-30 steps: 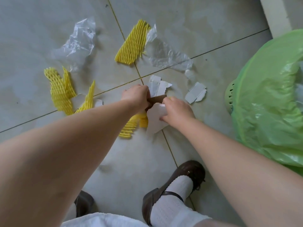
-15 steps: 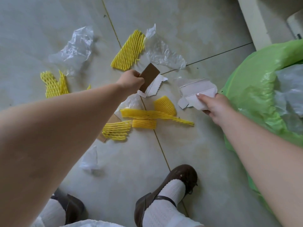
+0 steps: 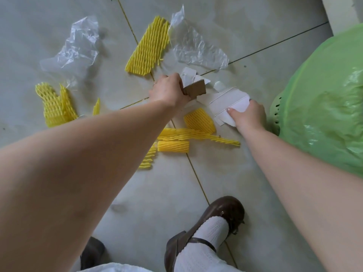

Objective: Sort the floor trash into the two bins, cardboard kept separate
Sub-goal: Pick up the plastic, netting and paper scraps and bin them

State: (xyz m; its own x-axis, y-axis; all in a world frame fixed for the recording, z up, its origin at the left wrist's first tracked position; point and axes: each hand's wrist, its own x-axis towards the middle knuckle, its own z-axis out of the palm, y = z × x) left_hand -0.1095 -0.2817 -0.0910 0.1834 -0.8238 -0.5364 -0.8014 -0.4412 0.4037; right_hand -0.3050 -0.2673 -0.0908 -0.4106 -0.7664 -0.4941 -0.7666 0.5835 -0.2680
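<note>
My left hand (image 3: 167, 91) grips a brown cardboard piece (image 3: 195, 89) low over the tiled floor, above a white cardboard scrap (image 3: 189, 76). Just to its right, my right hand (image 3: 248, 114) holds a larger white cardboard piece (image 3: 227, 104) beside the green bin. The bin (image 3: 275, 108) stands at the right edge, lined with a green plastic bag (image 3: 324, 99). Several yellow foam nets lie around: one large (image 3: 148, 48) at the top, one (image 3: 55, 103) at the left, more (image 3: 188, 134) under my hands. Only one bin is in view.
Two crumpled clear plastic sheets lie on the floor, one (image 3: 76, 48) at upper left and another (image 3: 196, 48) at upper centre. My brown shoes (image 3: 220, 214) with white socks stand at the bottom. A white wall base (image 3: 341, 10) rises at top right.
My right hand has come back from the bin toward the floor trash with the white cardboard still in it. My left hand has dropped lower with the brown piece.
</note>
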